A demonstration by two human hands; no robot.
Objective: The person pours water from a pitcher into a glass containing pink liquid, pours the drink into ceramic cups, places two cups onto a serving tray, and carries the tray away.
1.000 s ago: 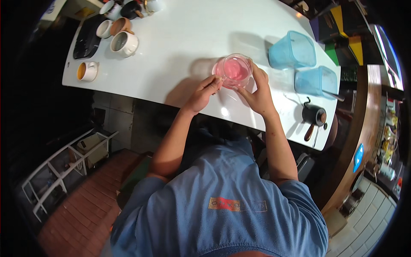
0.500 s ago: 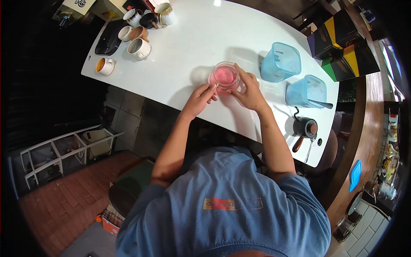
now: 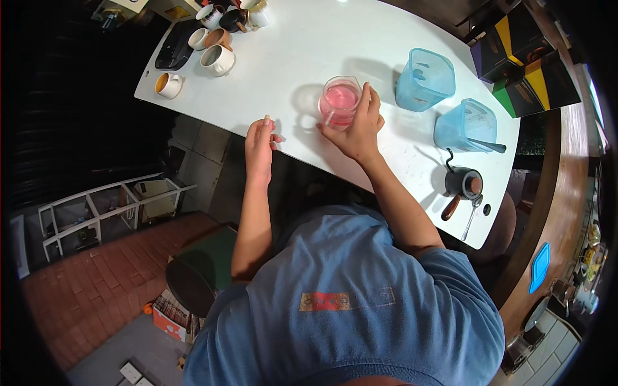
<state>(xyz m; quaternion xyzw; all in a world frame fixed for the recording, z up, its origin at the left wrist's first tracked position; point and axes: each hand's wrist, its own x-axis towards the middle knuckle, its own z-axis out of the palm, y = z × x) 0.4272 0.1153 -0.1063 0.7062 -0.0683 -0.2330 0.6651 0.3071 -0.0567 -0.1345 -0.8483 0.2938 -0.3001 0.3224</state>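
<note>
A clear glass jug [image 3: 339, 98] with a small spout and pink liquid in it is at the middle of the white table [image 3: 283, 58], near its front edge. Around the right side of the glass, my right hand [image 3: 359, 132] has its thumb at the near side and its fingers on the far right. My left hand [image 3: 259, 151] is apart from the jug, over the front edge to its left. Its fingers point up, slightly bent, and nothing shows in them.
Several mugs [image 3: 217, 60] and a black tray [image 3: 177, 45] are at the far left. To the right are two blue plastic containers [image 3: 425, 80], one with a utensil across it, a dark kettle [image 3: 462, 183] with a wooden handle, and a spoon [image 3: 472, 217]. Boxes [image 3: 537, 83] are beyond.
My left hand has let go of the jug and moved left, to the table's edge. My right hand still holds the jug, its fingers now further around the side. The view has shifted slightly.
</note>
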